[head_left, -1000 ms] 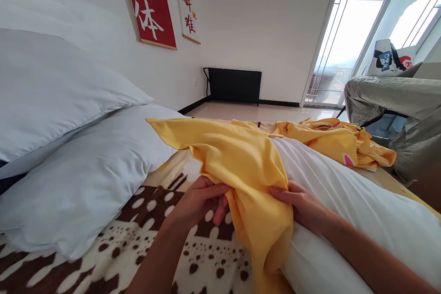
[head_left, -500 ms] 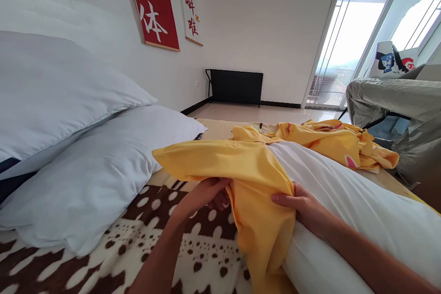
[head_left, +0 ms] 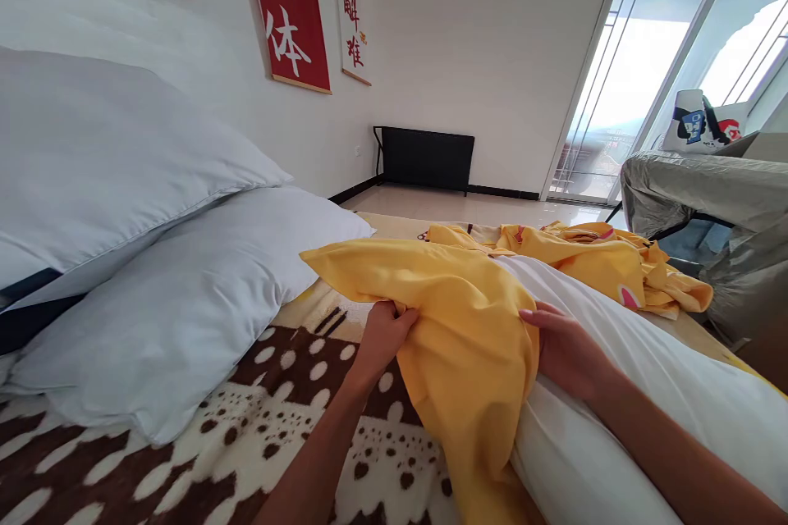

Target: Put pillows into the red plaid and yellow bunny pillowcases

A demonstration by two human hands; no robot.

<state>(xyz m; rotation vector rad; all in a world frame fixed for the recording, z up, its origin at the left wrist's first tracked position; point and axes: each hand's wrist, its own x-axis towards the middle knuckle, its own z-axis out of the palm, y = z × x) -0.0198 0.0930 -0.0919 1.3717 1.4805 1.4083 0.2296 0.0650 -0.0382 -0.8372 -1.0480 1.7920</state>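
Note:
A yellow pillowcase point(head_left: 468, 344) covers the near end of a long white pillow point(head_left: 616, 344), with one pointed corner reaching left and a loose part hanging toward me. My left hand point(head_left: 387, 328) is closed on the lower edge of the case below that corner. On the other side, my right hand point(head_left: 566, 344) grips the case's right edge where it meets the white pillow, thumb on the near face; its other fingers are partly hidden.
Two white pillows point(head_left: 185, 279) lie stacked at left on a brown and cream patterned blanket point(head_left: 246, 426). Crumpled yellow printed fabric point(head_left: 591, 262) lies beyond the white pillow. Farther off are a black folded panel point(head_left: 424, 157) and a covered grey piece of furniture point(head_left: 707, 189).
My left hand has come out from under the case edge and closed on it, slightly higher. The pointed corner has shifted right, and my right hand has moved a little right and up.

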